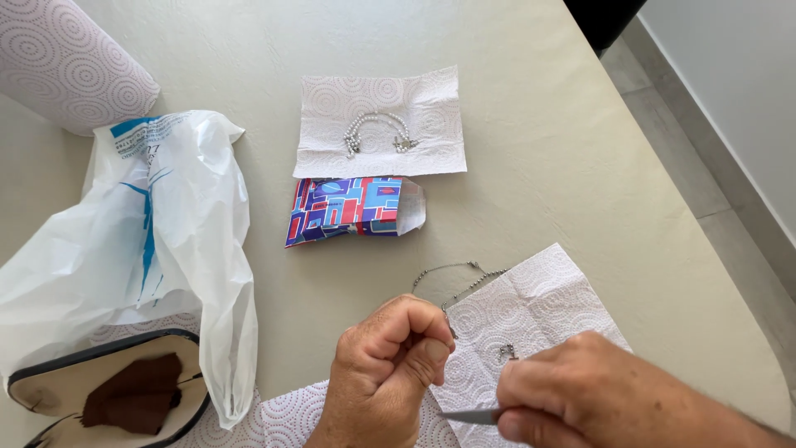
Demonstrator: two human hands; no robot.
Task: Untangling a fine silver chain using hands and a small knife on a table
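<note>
Left hand [388,365] pinches one thin chain [454,280]; right hand [580,390], cut off at the desk's near edge, grips a half-hidden metal tool [469,416].

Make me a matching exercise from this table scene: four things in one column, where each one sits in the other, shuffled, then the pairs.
Things:
1. beaded bracelet
2. patterned paper bag
3. white plastic bag
4. thin chain

Places:
A. pinched in the left hand
B. far left, beside the open case
C. on the far paper towel
D. mid-table, just below that towel

Pairs: 1-C, 2-D, 3-B, 4-A
</note>
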